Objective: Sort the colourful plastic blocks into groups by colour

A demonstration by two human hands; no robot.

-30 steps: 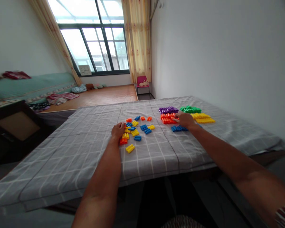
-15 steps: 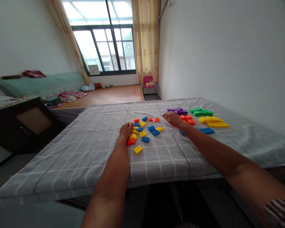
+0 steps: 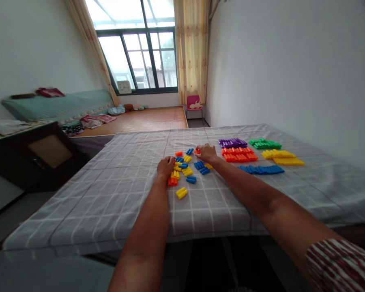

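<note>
My left hand (image 3: 166, 166) rests at the left edge of a loose group of small plastic pieces, its fingers curled by orange pieces (image 3: 172, 181) and yellow pieces (image 3: 175, 174); whether it grips one is hidden. At the group's far right side, my right hand (image 3: 206, 151) has its fingertips closed at an orange piece (image 3: 197, 151). Blue pieces (image 3: 191, 179) and a yellow pair (image 3: 181, 192) lie nearer the front. To the right are rows of purple (image 3: 232, 142), green (image 3: 265, 144), orange (image 3: 239, 154), yellow (image 3: 288, 161) and blue pieces (image 3: 261, 169).
A grey checked cloth (image 3: 109, 202) covers the table. White wall (image 3: 292, 73) runs along the right. Beyond the table are a low bed (image 3: 152, 117), a pink chair (image 3: 193, 101) and a window. A dark cabinet (image 3: 48, 150) stands at the left.
My right hand has moved left from beside the sorted rows to the orange pieces at the group's far side, uncovering the orange and blue rows. My left hand stays by the group. The view has shifted slightly.
</note>
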